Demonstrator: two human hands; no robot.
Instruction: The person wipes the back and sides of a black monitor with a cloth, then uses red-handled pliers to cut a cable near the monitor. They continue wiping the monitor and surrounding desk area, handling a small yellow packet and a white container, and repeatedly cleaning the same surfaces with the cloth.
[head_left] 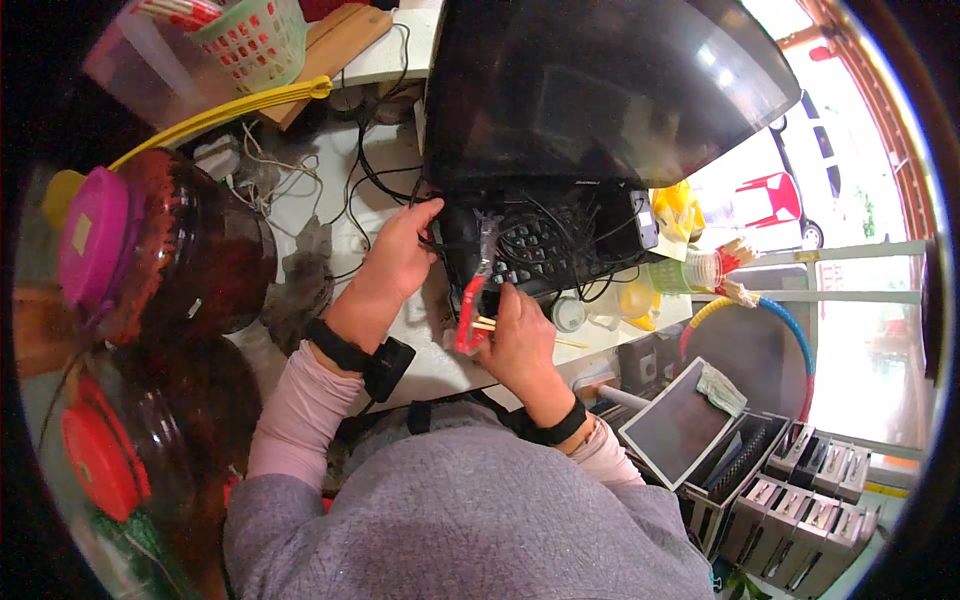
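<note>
Fingers of the right hand (522,345) are bent inward, and pale sticks (485,323) appear pinched between them and the thumb, with a thin end showing on the far side of the hand. Just beside the fingertips, a red-and-clear packet (468,305) is seen upright over the near left corner of a black keyboard (525,265); whether it too is gripped cannot be told. The left hand (395,255) is placed at the keyboard's left edge, forefinger stretched out and parted from the thumb; whether anything is grasped there cannot be told. The keyboard is carried near the front edge of a white table (430,345), crossed by black cables (565,240) and overhung from behind by a large dark screen (600,90). Near the table's front edge, a small round container (569,314) is set. Toward the left edge, a large dark jar (205,250) is topped by a purple lid (100,240).
</note>
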